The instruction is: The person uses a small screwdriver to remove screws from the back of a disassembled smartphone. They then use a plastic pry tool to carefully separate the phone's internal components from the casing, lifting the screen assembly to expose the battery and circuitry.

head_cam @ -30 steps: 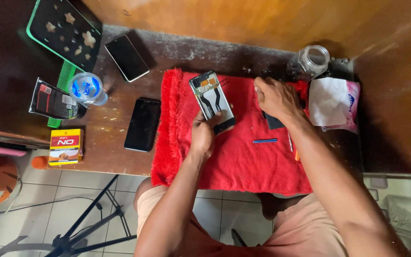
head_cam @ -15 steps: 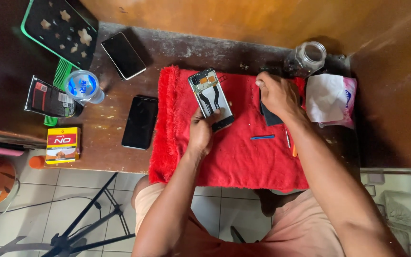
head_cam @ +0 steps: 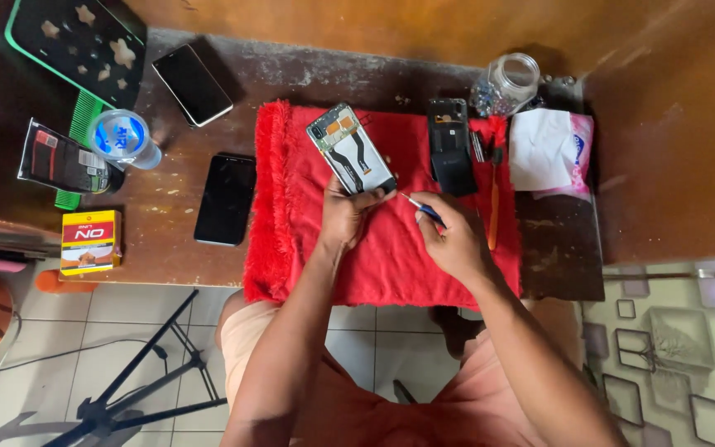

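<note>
Left hand grasps an opened phone, flat and rectangular, its circuit boards and ribbon cables exposed, above the fringed red cloth at the middle of the worn wooden desk. Right hand fingers pinch a thin blue-handled screwdriver, its tip hard to make out. Earlier, this hand covered the black back cover, now uncovered.

Setting: small phone-repair bench in a home-like room. Evidence: worn dark wooden table with a red fringed cloth as work mat; an opened phone with exposed board and flex cables; a detached black back cover; two intact black phones (one further back); clear glass jar of small parts. White tiled floor below.
</note>
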